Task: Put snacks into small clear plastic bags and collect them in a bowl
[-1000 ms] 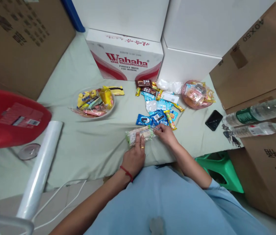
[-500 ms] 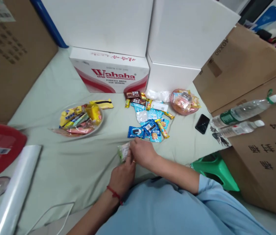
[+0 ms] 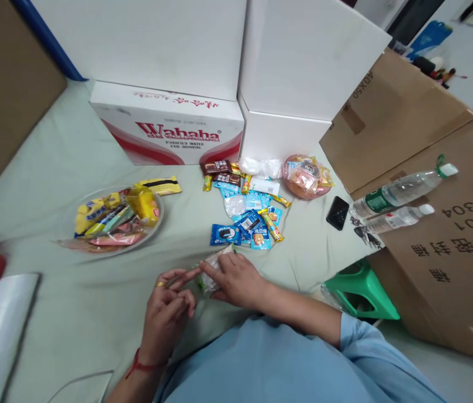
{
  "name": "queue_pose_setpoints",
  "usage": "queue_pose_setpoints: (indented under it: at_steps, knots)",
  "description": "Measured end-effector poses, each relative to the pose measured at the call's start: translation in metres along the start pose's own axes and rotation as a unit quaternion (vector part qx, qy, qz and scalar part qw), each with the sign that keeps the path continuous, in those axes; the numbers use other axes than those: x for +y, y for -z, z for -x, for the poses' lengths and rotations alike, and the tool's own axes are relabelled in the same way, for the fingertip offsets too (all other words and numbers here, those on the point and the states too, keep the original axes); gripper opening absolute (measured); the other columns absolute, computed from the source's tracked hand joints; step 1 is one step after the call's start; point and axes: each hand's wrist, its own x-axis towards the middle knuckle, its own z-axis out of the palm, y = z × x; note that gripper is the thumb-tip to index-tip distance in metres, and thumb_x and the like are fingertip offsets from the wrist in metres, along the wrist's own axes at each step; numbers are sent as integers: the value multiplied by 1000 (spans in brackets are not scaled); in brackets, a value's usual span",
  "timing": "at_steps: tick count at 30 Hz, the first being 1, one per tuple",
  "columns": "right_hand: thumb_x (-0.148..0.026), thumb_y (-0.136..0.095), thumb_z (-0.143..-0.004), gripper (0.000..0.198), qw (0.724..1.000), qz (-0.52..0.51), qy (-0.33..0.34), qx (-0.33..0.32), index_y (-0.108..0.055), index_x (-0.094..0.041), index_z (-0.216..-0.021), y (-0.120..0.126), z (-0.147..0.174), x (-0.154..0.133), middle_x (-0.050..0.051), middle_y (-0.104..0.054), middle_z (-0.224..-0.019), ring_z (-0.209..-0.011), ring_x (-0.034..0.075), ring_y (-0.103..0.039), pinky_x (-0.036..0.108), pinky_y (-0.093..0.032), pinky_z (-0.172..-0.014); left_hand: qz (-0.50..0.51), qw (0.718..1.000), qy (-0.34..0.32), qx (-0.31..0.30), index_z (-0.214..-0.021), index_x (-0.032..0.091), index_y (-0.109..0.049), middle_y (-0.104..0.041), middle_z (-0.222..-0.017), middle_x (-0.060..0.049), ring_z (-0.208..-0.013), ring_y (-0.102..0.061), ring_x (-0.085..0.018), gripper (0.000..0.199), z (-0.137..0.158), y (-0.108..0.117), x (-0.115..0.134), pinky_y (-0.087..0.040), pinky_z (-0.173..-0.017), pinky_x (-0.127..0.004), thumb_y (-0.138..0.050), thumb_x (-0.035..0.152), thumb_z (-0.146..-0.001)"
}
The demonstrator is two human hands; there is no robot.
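Cloth [image 3: 76,302], pale green and wrinkled, spreads before us, and there's our packet [image 3: 208,282] on it, close to us, just short of the blue pouches [image 3: 225,234]. We've got the right hand [image 3: 240,280] laid over it, gripping or merely resting, we can't tell; the left hand [image 3: 167,308], half unfurled, is right at its left end. White boxes [image 3: 148,45] wall the back, brown cartons [image 3: 404,112] flank both sides, a green stool [image 3: 377,291] stands by the right edge.

Probably a room at home, given the spread cloth [image 3: 80,296], phone [image 3: 337,213], plastic stool [image 3: 381,294] and cardboard carton [image 3: 471,179].
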Motion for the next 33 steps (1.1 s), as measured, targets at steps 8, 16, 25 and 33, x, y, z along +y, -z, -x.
queue_pose_setpoints:
  at_steps: [8,16,25,33]
  knots:
    - [-34,-52,-107,47,995,62,76,-29,-50,-10,-147,12,-10,3,19,-64,-126,-112,30,-56,41,-48,-85,-22,980,-70,185,-98,22,-49,-74,-94,-2,-52,-47,-7,36,-3,10,13,-39,-50,-21,-67,21,-66]
    - [-16,-45,-108,23,998,-39,-31,-24,-68,-17,-102,28,-12,23,7,-65,-99,-85,19,-54,29,-39,-74,-364,916,-165,-19,-122,21,-68,-66,-136,-11,-123,-62,-25,35,0,3,-6,-52,-103,-41,-58,30,-89]
    - [-14,-54,-100,21,974,-213,42,66,-64,-16,-118,-2,8,27,10,-60,-109,-98,21,-59,33,-52,-88,-597,706,-376,-65,-137,27,-64,-72,-136,-7,-123,-61,-27,59,-4,-2,-31,-41,-98,-45,-54,4,-84]
    - [-17,-58,-98,26,980,-166,-92,63,-66,-18,-122,6,16,23,14,-63,-119,-101,25,-62,38,-56,-87,-653,639,-397,-83,-130,25,-68,-73,-135,-10,-98,-66,-23,45,-5,-10,-28,-35,-79,-40,-54,7,-92]
